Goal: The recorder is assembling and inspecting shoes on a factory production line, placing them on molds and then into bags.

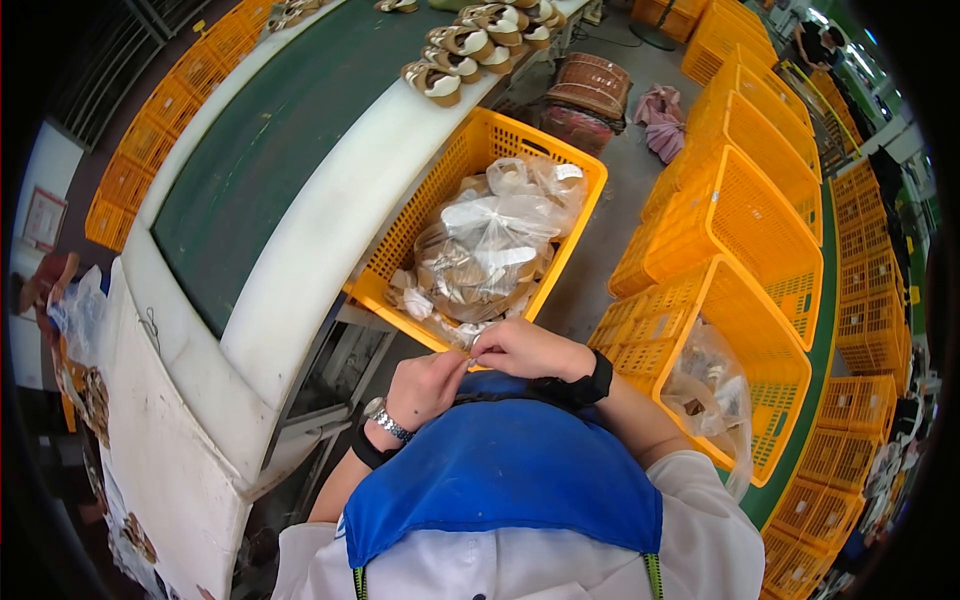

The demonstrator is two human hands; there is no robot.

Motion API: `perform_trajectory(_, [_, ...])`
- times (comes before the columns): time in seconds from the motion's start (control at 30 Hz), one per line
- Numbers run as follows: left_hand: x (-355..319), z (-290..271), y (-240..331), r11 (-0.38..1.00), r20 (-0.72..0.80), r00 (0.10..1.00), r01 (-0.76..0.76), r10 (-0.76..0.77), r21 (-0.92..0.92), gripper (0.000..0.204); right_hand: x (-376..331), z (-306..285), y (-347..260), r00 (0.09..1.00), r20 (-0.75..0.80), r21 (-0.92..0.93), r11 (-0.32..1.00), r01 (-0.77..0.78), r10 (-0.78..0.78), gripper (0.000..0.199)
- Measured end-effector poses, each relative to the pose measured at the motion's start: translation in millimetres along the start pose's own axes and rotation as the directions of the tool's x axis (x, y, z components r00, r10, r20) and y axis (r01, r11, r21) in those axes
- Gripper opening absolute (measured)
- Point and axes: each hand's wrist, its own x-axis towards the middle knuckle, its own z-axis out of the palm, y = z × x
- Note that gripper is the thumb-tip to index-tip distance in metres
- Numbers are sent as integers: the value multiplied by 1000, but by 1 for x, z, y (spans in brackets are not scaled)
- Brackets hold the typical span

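Close in front of my blue apron (500,470), my two hands meet at the fingertips. My left hand (428,385), with a metal watch on its wrist, is closed in a pinch. My right hand (528,350), with a black band at the wrist, pinches at the same spot. Something small and pale shows between the fingers, too small to name. Just beyond them is a yellow crate (590,200). Inside it lie clear plastic bags (490,235) with brownish contents I cannot make out fully, and crumpled white scraps near the crate's near end.
At left runs a green conveyor belt (260,160) with a white border (300,235). Several tan-and-white shoes (465,50) stand on its far edge. Stacked yellow crates (740,240) line the right side, one holding plastic bags (705,385). A pink cloth (660,120) lies on the floor; a person (818,45) is far off.
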Motion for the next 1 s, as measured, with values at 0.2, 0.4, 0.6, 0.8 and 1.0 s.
perform_trajectory(0.2, [-5,3,-4,1000,-25,1000,9,-10,-5,7,2,4,4,995,83,-10,998,-57,58,12])
perform_trajectory(0.4, [5,3,-1,999,27,999,32,-32,-20,11,4,0,3,992,-128,122,992,32,-16,11])
perform_trajectory(0.6, [12,6,-2,998,77,995,54,-56,29,7,-4,-6,2,997,-68,88,996,28,-22,10])
perform_trajectory(0.8, [13,9,-9,999,83,996,16,-19,38,9,-5,-7,5,999,10,82,995,50,-51,16])
perform_trajectory(1.0, [11,3,-7,976,190,978,126,-92,-176,23,3,-5,5,1000,16,105,995,2,-3,21])
